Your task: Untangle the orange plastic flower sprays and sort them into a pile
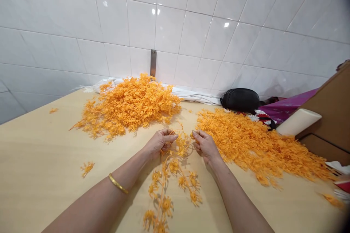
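My left hand (pixel 161 141) is closed, thumb against fingers, on the stem of an orange artificial flower spray (pixel 166 204). The spray's branches, with several spidery blossoms, trail down toward the near edge of the view. Just right of it, my right hand (pixel 205 145) pinches a small orange blossom piece between thumb and fingertips, beside the top of the spray. Whether that piece is joined to the spray I cannot tell. Beyond my left hand lies a tangled heap of orange sprays (pixel 133 103). A wide pile of loose orange blossoms (pixel 254 145) spreads out right of my right hand.
A white tiled wall (pixel 169 25) with a metal bracket (pixel 153 63) stands behind the wooden table (pixel 49 167). At the right are a black case (pixel 240 100), a white roll (pixel 299 122) and a cardboard box (pixel 328 113). One stray blossom (pixel 87 168) lies at the left.
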Demonstrator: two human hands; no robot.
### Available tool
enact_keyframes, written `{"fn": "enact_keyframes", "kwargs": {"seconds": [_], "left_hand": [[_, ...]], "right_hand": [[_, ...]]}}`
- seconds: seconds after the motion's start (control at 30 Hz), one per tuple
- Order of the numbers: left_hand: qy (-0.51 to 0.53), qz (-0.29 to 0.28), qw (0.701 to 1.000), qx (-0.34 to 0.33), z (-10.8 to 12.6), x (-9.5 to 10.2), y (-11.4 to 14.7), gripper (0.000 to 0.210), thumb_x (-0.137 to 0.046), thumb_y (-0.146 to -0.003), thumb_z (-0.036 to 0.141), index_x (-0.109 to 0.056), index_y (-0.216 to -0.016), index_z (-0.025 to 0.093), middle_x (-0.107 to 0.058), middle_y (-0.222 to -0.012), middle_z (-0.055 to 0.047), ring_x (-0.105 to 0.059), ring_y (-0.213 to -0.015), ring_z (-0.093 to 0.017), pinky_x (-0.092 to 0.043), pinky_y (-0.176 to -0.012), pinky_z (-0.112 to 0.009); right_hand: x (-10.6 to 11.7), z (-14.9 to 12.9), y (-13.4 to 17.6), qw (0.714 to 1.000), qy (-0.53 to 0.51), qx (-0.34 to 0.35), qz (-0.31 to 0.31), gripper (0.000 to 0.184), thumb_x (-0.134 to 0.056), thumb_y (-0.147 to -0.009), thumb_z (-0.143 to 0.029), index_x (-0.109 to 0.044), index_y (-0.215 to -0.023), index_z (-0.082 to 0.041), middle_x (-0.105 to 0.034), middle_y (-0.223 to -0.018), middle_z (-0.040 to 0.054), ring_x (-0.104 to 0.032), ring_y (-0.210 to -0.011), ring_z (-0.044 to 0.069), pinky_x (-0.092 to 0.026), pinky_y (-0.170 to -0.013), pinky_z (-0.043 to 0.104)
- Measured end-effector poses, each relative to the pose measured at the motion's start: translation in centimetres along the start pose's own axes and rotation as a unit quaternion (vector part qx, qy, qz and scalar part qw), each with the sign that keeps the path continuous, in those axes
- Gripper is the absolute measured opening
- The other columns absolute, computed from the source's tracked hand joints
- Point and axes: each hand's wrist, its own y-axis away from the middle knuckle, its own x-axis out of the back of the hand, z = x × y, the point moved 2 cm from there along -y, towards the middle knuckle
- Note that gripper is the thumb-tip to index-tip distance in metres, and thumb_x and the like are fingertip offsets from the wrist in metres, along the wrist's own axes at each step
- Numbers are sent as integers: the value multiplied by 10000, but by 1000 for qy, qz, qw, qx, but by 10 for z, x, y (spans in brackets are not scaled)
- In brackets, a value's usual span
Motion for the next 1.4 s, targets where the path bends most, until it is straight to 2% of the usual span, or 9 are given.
{"fn": "enact_keyframes", "kwargs": {"seconds": [0.1, 0.2, 0.3, 0.43, 0.7, 1.1, 1.2, 1.33, 1.4], "left_hand": [[7, -14, 1000, 3, -1, 1, -1, 261, -688, -564, 211, -453, -646, 132, -448, -505, 50, -312, -342, 10, -143, -322, -128], [16, -17, 1000, 16, 0, 4, -2, 224, -647, -617, 248, -463, -644, 124, -510, -546, 3, -357, -369, -4, -131, -319, -124], [23, -34, 999, 27, 2, 5, -2, 204, -608, -653, 268, -462, -645, 126, -524, -556, -6, -323, -345, 1, -84, -315, -129], [5, -29, 998, 47, 5, 3, -1, 187, -604, -646, 249, -470, -628, 121, -502, -513, 13, -252, -308, 15, -62, -318, -136], [-37, -3, 998, 51, 7, -7, 0, 178, -607, -622, 260, -514, -618, 108, -436, -437, 47, -220, -290, 14, -60, -328, -157], [-41, 38, 997, 49, 1, -14, -1, 189, -613, -613, 297, -524, -597, 130, -364, -345, 70, -188, -281, -4, -61, -343, -176], [-39, 55, 997, 40, 1, -11, -2, 177, -606, -614, 287, -527, -614, 129, -349, -355, 71, -209, -293, -9, -77, -348, -171], [-14, 97, 995, 11, 2, 0, -2, 208, -635, -576, 287, -497, -636, 144, -345, -399, 78, -265, -324, -19, -124, -354, -161], [-26, 89, 996, 5, 2, 3, -2, 234, -630, -586, 314, -465, -609, 150, -362, -413, 70, -285, -335, -23, -147, -359, -160]], "right_hand": [[2, -1, 0, 1000, 2, 14, 5, 327, -652, -584, -432, -434, -606, -189, -258, -392, -112, -176, -308, 21, -84, -322, 177], [2, -3, 1, 1000, -3, 7, 19, 335, -653, -576, -436, -423, -613, -195, -245, -387, -117, -178, -308, 25, -85, -317, 174], [3, -3, 0, 999, -13, 9, 48, 345, -645, -570, -446, -413, -607, -193, -274, -400, -115, -192, -306, 22, -98, -314, 170], [4, -3, -2, 992, -36, 55, 107, 355, -623, -580, -450, -388, -572, -183, -405, -456, -81, -227, -308, 14, -134, -314, 177], [-4, -10, 4, 966, -84, 142, 198, 334, -598, -635, -412, -359, -568, -189, -390, -456, -84, -267, -327, 25, -198, -322, 180], [-7, -14, 5, 956, -137, 140, 220, 345, -613, -630, -399, -360, -556, -177, -415, -453, -84, -282, -316, 13, -208, -319, 161], [4, -19, 4, 951, -133, 151, 236, 302, -565, -672, -373, -353, -571, -182, -418, -474, -83, -288, -319, 17, -216, -320, 165], [40, -27, 1, 920, -123, 155, 337, 233, -424, -752, -362, -320, -615, -204, -386, -482, -93, -279, -311, 33, -234, -323, 178], [53, -27, -1, 914, -115, 157, 357, 213, -421, -748, -361, -323, -632, -212, -370, -469, -97, -273, -309, 44, -228, -324, 183]]}}
